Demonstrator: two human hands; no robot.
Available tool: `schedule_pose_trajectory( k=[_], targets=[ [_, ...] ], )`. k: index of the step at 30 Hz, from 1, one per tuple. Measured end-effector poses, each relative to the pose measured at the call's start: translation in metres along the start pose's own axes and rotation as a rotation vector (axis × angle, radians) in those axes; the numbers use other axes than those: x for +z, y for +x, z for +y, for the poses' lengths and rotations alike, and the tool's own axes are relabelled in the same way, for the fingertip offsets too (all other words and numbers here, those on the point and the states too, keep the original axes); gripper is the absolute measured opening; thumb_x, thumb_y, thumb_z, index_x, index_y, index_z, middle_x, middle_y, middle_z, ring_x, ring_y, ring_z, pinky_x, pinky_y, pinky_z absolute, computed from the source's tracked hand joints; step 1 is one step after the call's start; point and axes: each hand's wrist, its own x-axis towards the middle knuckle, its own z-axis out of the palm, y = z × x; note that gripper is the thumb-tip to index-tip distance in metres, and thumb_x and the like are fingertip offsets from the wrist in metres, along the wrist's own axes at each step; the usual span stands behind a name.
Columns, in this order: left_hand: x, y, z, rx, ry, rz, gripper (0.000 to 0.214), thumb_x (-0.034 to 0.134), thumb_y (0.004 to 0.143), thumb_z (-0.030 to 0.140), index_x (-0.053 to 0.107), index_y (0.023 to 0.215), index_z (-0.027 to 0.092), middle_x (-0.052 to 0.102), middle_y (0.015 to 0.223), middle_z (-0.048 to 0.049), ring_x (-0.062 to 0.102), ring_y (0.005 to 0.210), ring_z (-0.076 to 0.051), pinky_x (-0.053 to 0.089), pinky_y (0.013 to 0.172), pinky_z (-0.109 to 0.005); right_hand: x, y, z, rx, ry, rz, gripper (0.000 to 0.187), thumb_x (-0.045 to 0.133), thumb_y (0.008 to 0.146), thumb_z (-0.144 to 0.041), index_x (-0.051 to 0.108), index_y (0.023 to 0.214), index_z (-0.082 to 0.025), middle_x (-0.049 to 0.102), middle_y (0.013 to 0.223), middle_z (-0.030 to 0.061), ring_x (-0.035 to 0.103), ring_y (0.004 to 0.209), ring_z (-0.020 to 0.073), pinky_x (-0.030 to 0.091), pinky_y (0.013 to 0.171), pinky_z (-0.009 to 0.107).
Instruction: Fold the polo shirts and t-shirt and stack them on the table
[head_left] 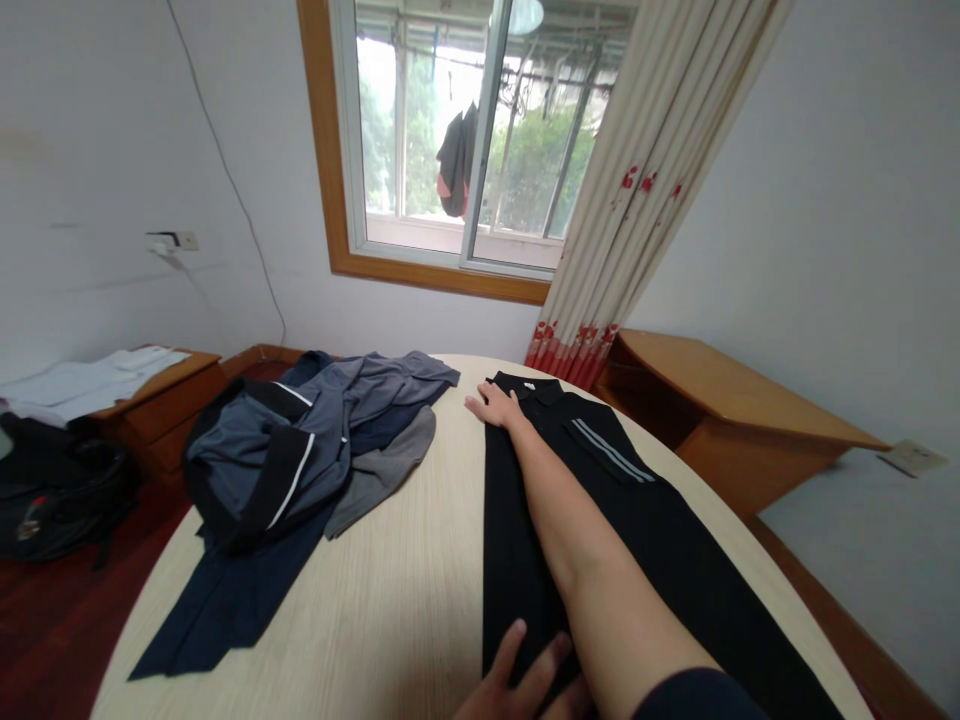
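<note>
A black collared shirt lies flat along the right part of the table, its collar at the far end and two grey stripes on the sleeve. My right arm reaches across it, and my right hand rests with fingers spread on its far left edge, just beside the collar. Close to me, at the bottom of the view, my left hand is partly cut off. Its fingers are apart over the shirt's near left edge; whether they press on the cloth I cannot tell.
A loose heap of grey and navy clothes covers the left of the round, pale table. A wooden desk stands right, behind the table. Far left are a small cabinet with papers and a black bag. A curtain hangs by the window.
</note>
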Motion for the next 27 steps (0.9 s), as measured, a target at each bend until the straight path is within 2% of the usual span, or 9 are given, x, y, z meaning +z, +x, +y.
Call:
schedule_pose_trajectory(
  k=[3,5,7,10,14,18,21,24,27],
  targets=[
    [-0.004,0.001,0.004,-0.020,0.061,0.016,0.042,0.040,0.104,0.042,0.050,0.143,0.034,0.057,0.143,-0.0024,0.054,0.130,-0.031,0.051,0.098,-0.052,-0.004,-0.012,0.001,0.048,0.079,0.174,0.063,0.020,0.102,-0.052,0.034,0.154,-0.019,0.031,0.161,0.0101,0.021,0.151,0.0230,0.010,0.121,0.053],
    [-0.009,0.001,0.005,-0.003,0.092,0.044,0.040,0.038,0.104,0.041,0.052,0.140,0.031,0.057,0.144,-0.0029,0.055,0.129,-0.031,0.051,0.098,-0.051,-0.005,-0.026,-0.001,0.101,0.049,0.257,0.059,0.017,0.103,-0.045,0.039,0.151,-0.019,0.031,0.161,0.0093,0.020,0.151,0.0236,0.008,0.121,0.054],
    [-0.015,0.001,0.004,0.021,0.103,0.078,0.037,0.040,0.104,0.040,0.054,0.137,0.029,0.058,0.143,-0.0030,0.057,0.127,-0.031,0.052,0.097,-0.049,-0.003,-0.043,-0.005,0.151,-0.003,0.220,0.060,0.024,0.102,-0.048,0.041,0.150,-0.018,0.028,0.163,0.0118,0.019,0.151,0.0294,0.009,0.120,0.058],
    [-0.023,0.001,0.002,0.025,0.089,0.099,0.035,0.045,0.103,0.038,0.055,0.135,0.028,0.059,0.142,-0.0039,0.058,0.126,-0.031,0.052,0.098,-0.049,0.003,-0.069,-0.011,0.155,-0.039,0.056,0.076,0.037,0.094,-0.065,0.035,0.154,-0.019,0.021,0.165,0.0146,0.016,0.150,0.0385,0.012,0.116,0.064],
    [-0.035,0.000,0.002,0.018,0.074,0.079,0.037,0.046,0.102,0.038,0.055,0.136,0.026,0.057,0.143,-0.0048,0.057,0.128,-0.030,0.049,0.102,-0.048,0.008,-0.087,-0.014,0.085,-0.062,0.013,0.083,0.034,0.092,-0.073,0.030,0.157,-0.022,0.018,0.166,0.0114,0.012,0.152,0.0351,0.011,0.119,0.060],
    [-0.050,-0.003,0.000,0.008,0.039,0.020,0.041,0.040,0.104,0.035,0.048,0.142,0.024,0.051,0.149,-0.0056,0.050,0.135,-0.029,0.045,0.106,-0.047,0.008,-0.083,-0.016,0.086,-0.068,0.027,0.082,0.032,0.092,-0.072,0.030,0.157,-0.020,0.018,0.166,0.0110,0.012,0.152,0.0327,0.012,0.120,0.057],
    [-0.061,-0.008,-0.008,-0.052,-0.062,-0.094,0.054,0.042,0.102,0.039,0.036,0.152,0.019,0.042,0.155,-0.0110,0.039,0.143,-0.031,0.039,0.112,-0.050,0.008,-0.074,-0.020,0.091,-0.064,0.031,0.083,0.032,0.092,-0.072,0.029,0.157,-0.020,0.018,0.166,0.0108,0.012,0.152,0.0325,0.012,0.120,0.056],
    [-0.070,-0.015,-0.021,-0.126,-0.153,-0.218,0.072,0.044,0.098,0.046,0.022,0.157,0.010,0.027,0.160,-0.0177,0.025,0.149,-0.035,0.031,0.116,-0.054,0.008,-0.060,-0.024,0.101,-0.061,0.022,0.084,0.032,0.092,-0.072,0.029,0.157,-0.019,0.018,0.166,0.0109,0.012,0.152,0.0327,0.011,0.120,0.056],
    [-0.077,-0.023,-0.035,-0.203,-0.199,-0.285,0.089,0.045,0.094,0.059,0.014,0.158,0.004,0.012,0.163,-0.0212,0.012,0.152,-0.036,0.022,0.120,-0.055,0.009,-0.043,-0.027,0.110,-0.050,0.027,0.084,0.032,0.092,-0.072,0.029,0.157,-0.019,0.018,0.166,0.0109,0.012,0.152,0.0332,0.010,0.120,0.057]
  ],
)
